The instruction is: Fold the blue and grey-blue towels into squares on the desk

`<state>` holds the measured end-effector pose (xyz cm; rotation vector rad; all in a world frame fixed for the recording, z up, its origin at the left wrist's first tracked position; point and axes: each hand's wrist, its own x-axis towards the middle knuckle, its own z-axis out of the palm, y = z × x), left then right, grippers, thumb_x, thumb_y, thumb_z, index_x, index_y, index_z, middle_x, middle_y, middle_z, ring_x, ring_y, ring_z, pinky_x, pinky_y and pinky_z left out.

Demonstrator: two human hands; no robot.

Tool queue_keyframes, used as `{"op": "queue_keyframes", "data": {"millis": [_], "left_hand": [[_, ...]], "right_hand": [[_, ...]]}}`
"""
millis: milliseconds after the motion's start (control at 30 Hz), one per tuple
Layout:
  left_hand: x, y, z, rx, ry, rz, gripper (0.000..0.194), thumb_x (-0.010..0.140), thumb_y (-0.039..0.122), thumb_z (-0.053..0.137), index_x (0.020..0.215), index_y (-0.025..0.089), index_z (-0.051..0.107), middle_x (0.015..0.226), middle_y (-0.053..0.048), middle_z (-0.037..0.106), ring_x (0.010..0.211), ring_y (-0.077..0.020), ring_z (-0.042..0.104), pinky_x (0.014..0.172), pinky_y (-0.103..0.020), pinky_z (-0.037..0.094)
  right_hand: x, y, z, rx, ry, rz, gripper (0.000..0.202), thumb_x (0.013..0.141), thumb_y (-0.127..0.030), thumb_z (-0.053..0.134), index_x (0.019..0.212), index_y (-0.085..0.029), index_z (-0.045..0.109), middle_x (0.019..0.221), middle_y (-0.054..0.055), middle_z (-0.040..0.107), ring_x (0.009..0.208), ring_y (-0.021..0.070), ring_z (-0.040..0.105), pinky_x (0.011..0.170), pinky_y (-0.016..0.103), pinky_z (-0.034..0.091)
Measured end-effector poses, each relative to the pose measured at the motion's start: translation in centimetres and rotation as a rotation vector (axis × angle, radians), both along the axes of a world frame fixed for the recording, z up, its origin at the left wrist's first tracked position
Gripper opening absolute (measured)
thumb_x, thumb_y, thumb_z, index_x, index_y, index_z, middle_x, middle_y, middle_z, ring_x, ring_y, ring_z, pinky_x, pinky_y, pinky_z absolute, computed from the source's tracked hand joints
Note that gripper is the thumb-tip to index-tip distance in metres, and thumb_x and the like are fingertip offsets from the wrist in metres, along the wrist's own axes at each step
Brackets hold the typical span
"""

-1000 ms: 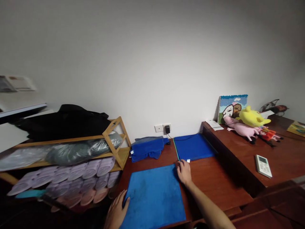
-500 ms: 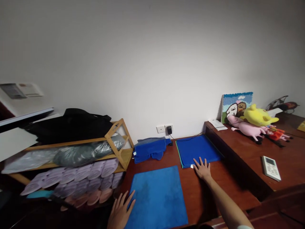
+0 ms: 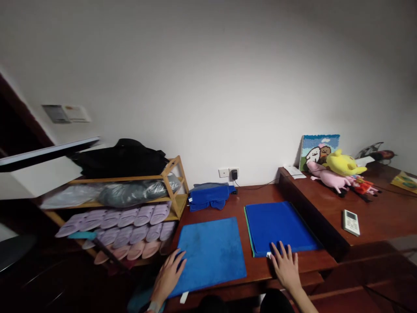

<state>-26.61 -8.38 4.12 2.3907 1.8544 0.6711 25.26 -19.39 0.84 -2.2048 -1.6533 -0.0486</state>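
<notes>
A light blue cloth (image 3: 211,252) lies flat on the brown wooden table, a white tag showing at its front edge. My left hand (image 3: 168,271) rests at this cloth's left edge, fingers spread. To the right, a stack of dark blue cloths (image 3: 280,226) lies flat, with a green edge showing on its left side. My right hand (image 3: 286,264) touches the stack's front edge beside a small white tag, its fingers apart. Farther back, near the wall, is a folded dark blue cloth (image 3: 208,198) with a greyish one behind it.
On the left stands a wooden rack (image 3: 176,191) with several slippers (image 3: 137,215) and a black bag (image 3: 124,161) on top. A raised surface on the right bears plush toys (image 3: 329,176), a white remote (image 3: 351,222) and a picture (image 3: 319,148). A black plug (image 3: 234,174) sits in the wall socket.
The dark blue stack has come toward me, away from the wall, along with my right hand. My left hand stays at the light blue cloth's left edge. The view has shifted.
</notes>
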Motion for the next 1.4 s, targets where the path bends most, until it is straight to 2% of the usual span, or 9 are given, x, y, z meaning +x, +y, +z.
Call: {"op": "queue_keyframes", "data": {"millis": [133, 233, 367, 467, 667, 933, 1033, 1200, 1400], "left_hand": [[0.4, -5.4, -0.5, -0.028, -0.055, -0.03, 0.043, 0.098, 0.055, 0.047, 0.118, 0.031, 0.075, 0.131, -0.005, 0.073, 0.125, -0.0266, 0.065, 0.113, -0.044, 0.049], [-0.5, -8.1, -1.5, -0.043, -0.05, -0.073, 0.048, 0.093, 0.055, 0.056, 0.133, 0.031, 0.067, 0.145, -0.004, 0.065, 0.135, -0.0279, 0.059, 0.117, -0.045, 0.046], [-2.2, -8.8, -2.1, -0.06, -0.012, -0.124, 0.051, 0.087, 0.037, 0.057, 0.138, 0.035, 0.064, 0.149, 0.0, 0.063, 0.136, -0.0262, 0.058, 0.116, -0.042, 0.047], [-2.8, -8.9, -0.9, -0.106, 0.022, -0.106, 0.046, 0.085, 0.026, 0.05, 0.124, 0.032, 0.073, 0.133, -0.003, 0.073, 0.124, -0.0259, 0.066, 0.11, -0.041, 0.052], [-1.4, -10.1, 6.3, -0.179, -0.039, -0.065, 0.037, 0.084, 0.026, 0.047, 0.103, 0.032, 0.078, 0.109, -0.003, 0.079, 0.107, -0.0245, 0.071, 0.097, -0.037, 0.055], [3.5, -11.1, 22.4, -0.022, -0.39, -0.105, 0.035, 0.089, 0.056, 0.06, 0.102, 0.028, 0.077, 0.108, -0.001, 0.081, 0.103, -0.0242, 0.073, 0.096, -0.032, 0.056], [6.7, -11.5, 26.7, 0.02, -0.447, -0.186, 0.042, 0.087, 0.062, 0.063, 0.102, 0.026, 0.078, 0.109, -0.003, 0.081, 0.102, -0.0248, 0.073, 0.092, -0.032, 0.058], [13.4, -9.6, 28.0, -0.033, -0.41, -0.325, 0.04, 0.09, 0.058, 0.063, 0.098, 0.022, 0.079, 0.1, -0.004, 0.082, 0.09, -0.0228, 0.074, 0.082, -0.03, 0.058], [22.0, -3.1, 27.3, -0.013, -0.288, -0.413, 0.038, 0.093, 0.051, 0.059, 0.091, 0.019, 0.079, 0.084, -0.005, 0.081, 0.072, -0.0203, 0.071, 0.068, -0.027, 0.052]], "right_hand": [[-7.1, -1.4, 2.0, 0.092, 0.093, 0.376, 0.052, 0.1, -0.036, 0.042, 0.15, -0.034, 0.053, 0.157, 0.005, 0.05, 0.148, 0.0299, 0.042, 0.124, 0.055, 0.031], [-11.8, -2.5, 1.4, 0.048, 0.108, 0.626, 0.067, 0.095, -0.031, 0.053, 0.16, -0.031, 0.037, 0.165, 0.003, 0.038, 0.152, 0.0278, 0.035, 0.127, 0.049, 0.03], [-13.5, -3.3, -0.5, 0.036, 0.096, 0.634, 0.068, 0.09, -0.013, 0.052, 0.154, -0.035, 0.047, 0.158, 0.003, 0.05, 0.145, 0.0264, 0.047, 0.121, 0.046, 0.04], [-13.0, -3.7, 0.2, 0.06, 0.095, 0.61, 0.059, 0.091, -0.006, 0.046, 0.14, -0.036, 0.062, 0.14, 0.002, 0.067, 0.128, 0.0244, 0.062, 0.111, 0.042, 0.048], [-10.8, -4.3, 6.8, 0.064, 0.078, 0.703, 0.048, 0.094, -0.009, 0.044, 0.13, -0.03, 0.069, 0.117, 0.003, 0.076, 0.106, 0.0237, 0.07, 0.097, 0.038, 0.053], [-2.3, -5.9, 21.2, 0.341, 0.203, 0.691, 0.035, 0.106, -0.034, 0.042, 0.127, -0.028, 0.069, 0.112, 0.008, 0.077, 0.101, 0.0238, 0.071, 0.092, 0.039, 0.056], [1.6, -7.5, 26.1, 0.385, 0.232, 0.684, 0.035, 0.106, -0.043, 0.044, 0.121, -0.028, 0.072, 0.112, 0.01, 0.075, 0.106, 0.0247, 0.069, 0.095, 0.04, 0.056], [7.5, -7.9, 28.5, 0.344, 0.262, 0.62, 0.036, 0.105, -0.048, 0.046, 0.117, -0.029, 0.073, 0.114, 0.01, 0.073, 0.104, 0.0228, 0.07, 0.092, 0.034, 0.058], [14.5, -2.4, 28.7, 0.336, 0.275, 0.516, 0.037, 0.103, -0.046, 0.047, 0.108, -0.024, 0.076, 0.103, 0.007, 0.077, 0.09, 0.0205, 0.073, 0.083, 0.03, 0.058]]}}
